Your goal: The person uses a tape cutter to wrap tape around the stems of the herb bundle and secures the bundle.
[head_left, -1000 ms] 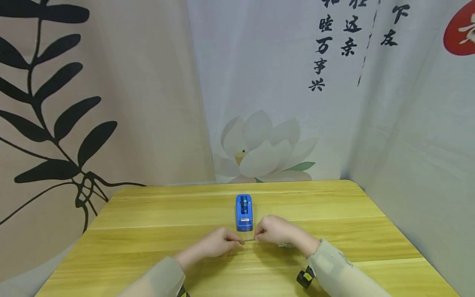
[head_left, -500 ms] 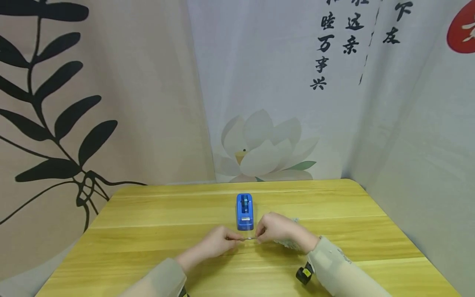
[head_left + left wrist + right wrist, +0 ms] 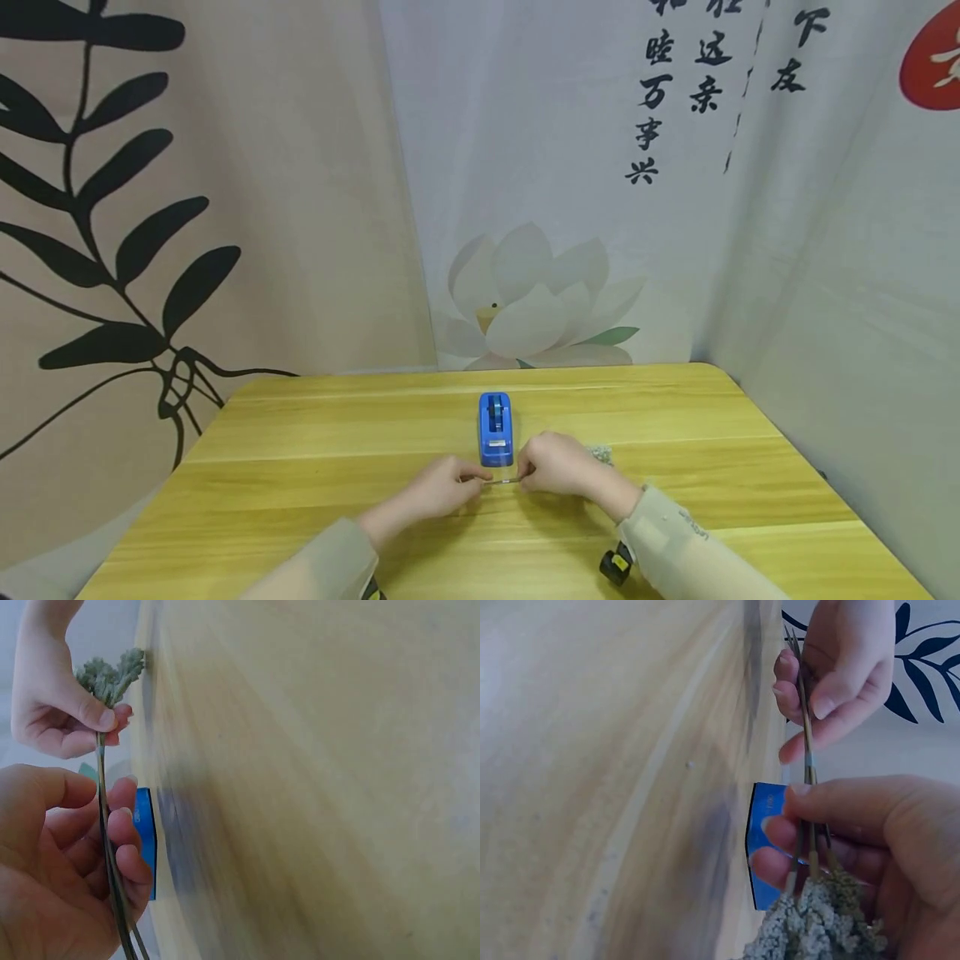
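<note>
A small bunch of dried flowers, with pale grey-green heads and thin brown stems, is held between both hands over the table. My right hand pinches the stems just below the heads with thumb and fingers. Farther down, my left hand has its fingers curled round the stems, whose ends stick out past it in the left wrist view. A pale, shiny band that looks like tape lies round the stems between the hands. Just beyond the hands stands a blue tape dispenser with a roll in it.
The wooden table runs back to a curtain printed with leaves, a lotus and characters. Black-and-yellow wrist devices hang below the sleeves.
The flower heads have shifted from below the right wrist to its far side, as if the bunch has turned. Both hands stay in nearly the same place, and the dispenser has not moved.
</note>
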Action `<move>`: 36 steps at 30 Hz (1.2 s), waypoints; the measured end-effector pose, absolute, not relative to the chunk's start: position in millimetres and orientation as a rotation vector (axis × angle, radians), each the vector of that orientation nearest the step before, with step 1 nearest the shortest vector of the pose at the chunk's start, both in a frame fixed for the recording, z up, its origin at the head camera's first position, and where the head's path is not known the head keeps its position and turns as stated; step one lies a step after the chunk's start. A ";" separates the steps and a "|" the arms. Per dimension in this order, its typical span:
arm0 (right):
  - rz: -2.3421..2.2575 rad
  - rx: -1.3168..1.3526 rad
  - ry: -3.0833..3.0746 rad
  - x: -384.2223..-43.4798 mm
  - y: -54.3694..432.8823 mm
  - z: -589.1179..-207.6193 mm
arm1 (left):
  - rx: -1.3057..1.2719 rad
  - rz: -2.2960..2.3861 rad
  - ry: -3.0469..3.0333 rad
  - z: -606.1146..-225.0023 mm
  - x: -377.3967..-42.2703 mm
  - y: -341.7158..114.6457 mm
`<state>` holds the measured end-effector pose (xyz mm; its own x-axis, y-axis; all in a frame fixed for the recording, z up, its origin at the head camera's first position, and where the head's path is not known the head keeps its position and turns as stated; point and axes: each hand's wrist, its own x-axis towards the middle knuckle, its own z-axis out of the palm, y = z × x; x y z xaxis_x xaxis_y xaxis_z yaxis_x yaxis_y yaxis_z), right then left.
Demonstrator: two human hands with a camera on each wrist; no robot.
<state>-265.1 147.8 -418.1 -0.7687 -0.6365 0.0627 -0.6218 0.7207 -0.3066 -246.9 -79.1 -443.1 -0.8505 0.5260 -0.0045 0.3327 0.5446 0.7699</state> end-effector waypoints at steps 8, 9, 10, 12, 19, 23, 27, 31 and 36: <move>-0.414 -1.027 2.934 -260.5 143.9 -424.3 | 0.754 1.199 2.500 -443.1 -250.1 -82.5; -0.406 -1.033 2.942 -259.9 143.6 -424.4 | 0.758 1.195 2.484 -442.9 -250.1 -83.1; -0.403 -1.039 2.949 -259.1 143.5 -424.0 | 0.765 1.191 2.470 -442.9 -250.3 -83.7; -0.410 -1.051 2.959 -258.6 143.7 -423.9 | 0.782 1.179 2.454 -443.1 -250.7 -84.8; -0.517 -1.062 2.901 -259.4 144.5 -422.7 | 0.858 1.161 2.470 -445.3 -253.9 -88.4; -0.552 -1.045 2.834 -261.0 145.3 -418.0 | 0.870 1.160 2.485 -445.9 -254.0 -89.0; -0.542 -1.050 2.787 -263.3 145.7 -413.1 | 0.862 1.170 2.502 -447.2 -253.8 -88.5; -0.548 -1.051 2.750 -267.4 146.0 -410.6 | 0.864 1.171 2.539 -448.7 -253.8 -87.7; -0.577 -1.025 2.726 -273.8 147.0 -412.0 | 0.863 1.164 2.587 -449.2 -253.4 -86.2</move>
